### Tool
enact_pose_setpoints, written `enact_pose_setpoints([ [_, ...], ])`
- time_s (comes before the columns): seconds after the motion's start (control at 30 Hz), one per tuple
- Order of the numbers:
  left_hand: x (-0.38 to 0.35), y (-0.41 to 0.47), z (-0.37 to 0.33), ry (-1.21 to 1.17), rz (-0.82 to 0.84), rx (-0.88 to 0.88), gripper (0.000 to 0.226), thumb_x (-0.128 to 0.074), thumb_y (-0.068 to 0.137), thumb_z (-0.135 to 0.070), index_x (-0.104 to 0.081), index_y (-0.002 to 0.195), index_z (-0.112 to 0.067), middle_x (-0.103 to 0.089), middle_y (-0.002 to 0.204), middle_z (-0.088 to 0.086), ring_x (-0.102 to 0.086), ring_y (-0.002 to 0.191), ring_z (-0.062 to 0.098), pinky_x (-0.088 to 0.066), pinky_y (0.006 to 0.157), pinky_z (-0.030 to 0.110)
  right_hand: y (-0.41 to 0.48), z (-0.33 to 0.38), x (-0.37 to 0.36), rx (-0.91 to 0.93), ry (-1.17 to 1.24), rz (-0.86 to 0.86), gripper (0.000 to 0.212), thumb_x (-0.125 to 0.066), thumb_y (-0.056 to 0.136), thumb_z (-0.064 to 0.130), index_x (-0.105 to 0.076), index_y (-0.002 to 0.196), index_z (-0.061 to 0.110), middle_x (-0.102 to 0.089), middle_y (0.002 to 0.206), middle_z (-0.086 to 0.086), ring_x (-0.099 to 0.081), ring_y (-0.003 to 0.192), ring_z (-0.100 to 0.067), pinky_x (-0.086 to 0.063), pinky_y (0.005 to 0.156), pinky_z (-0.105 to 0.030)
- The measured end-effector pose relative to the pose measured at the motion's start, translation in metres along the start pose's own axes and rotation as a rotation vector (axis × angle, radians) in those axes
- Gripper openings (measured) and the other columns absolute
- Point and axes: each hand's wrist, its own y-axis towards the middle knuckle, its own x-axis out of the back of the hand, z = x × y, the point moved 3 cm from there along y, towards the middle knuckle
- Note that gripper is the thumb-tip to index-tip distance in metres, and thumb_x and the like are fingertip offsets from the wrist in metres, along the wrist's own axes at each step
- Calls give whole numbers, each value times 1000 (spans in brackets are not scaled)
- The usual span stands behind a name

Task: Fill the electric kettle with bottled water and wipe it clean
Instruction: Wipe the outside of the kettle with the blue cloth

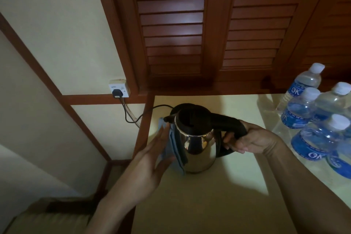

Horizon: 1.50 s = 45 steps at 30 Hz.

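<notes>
A shiny steel electric kettle (197, 150) with a black lid and black handle is near the back left of the cream table (218, 205). My right hand (248, 140) grips the handle on the kettle's right side. My left hand (150, 161), fingers straight, presses a blue cloth (173, 150) flat against the kettle's left wall. Several water bottles (311, 135) with blue labels and white caps stand at the table's right edge.
A black cord (136, 118) runs from behind the kettle to a plug in a wall socket (118, 89) at the left. Dark wooden louvred doors (209, 24) rise behind the table. The table's left edge drops off to the floor.
</notes>
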Motion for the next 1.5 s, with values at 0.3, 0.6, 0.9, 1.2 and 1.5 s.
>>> enact_pose_setpoints([
  [0.3, -58, 5, 2, -318, -262, 194, 81, -62, 92, -33, -10, 148, -58, -31, 151, -32, -37, 139, -4, -42, 110, 28, 0, -1, -1, 29, -15, -17, 26, -79, 82, 15, -76, 106, 8, -60, 56, 2, -52, 50, -12, -39, 82, -43],
  [0.6, -30, -11, 18, -437, -465, 317, 30, -39, 102, -29, -57, 125, -39, -71, 107, -11, -72, 95, 11, -62, 74, 34, 0, -1, -1, 13, -3, -7, 29, -79, 82, 14, -74, 109, 5, -60, 58, 1, -53, 51, -10, -29, 72, -46],
  [0.9, 7, -33, 27, 217, -116, -69, 43, -37, 102, -38, -46, 143, -31, -71, 95, -6, -69, 75, 8, -60, 63, 27, -1, 1, -5, 39, -30, -61, 27, -79, 82, 13, -74, 107, 5, -59, 56, 0, -51, 49, -12, -44, 81, -39],
  [1.2, -29, -31, 38, 350, 58, -206, 43, -39, 104, -33, -34, 145, -46, -27, 157, -26, -38, 142, 5, -20, 115, 23, -2, 1, -5, 62, -26, -80, 28, -79, 80, 14, -75, 107, 4, -58, 54, 0, -51, 48, -12, -41, 75, -41],
  [1.5, -59, -29, 40, 628, 168, 12, 46, -40, 92, -49, -46, 137, -42, -28, 157, -11, -17, 147, 16, -11, 122, 43, -4, 3, -6, 149, 2, -198, 22, -80, 80, 10, -78, 101, 5, -59, 50, 4, -50, 42, -6, -28, 60, -38],
])
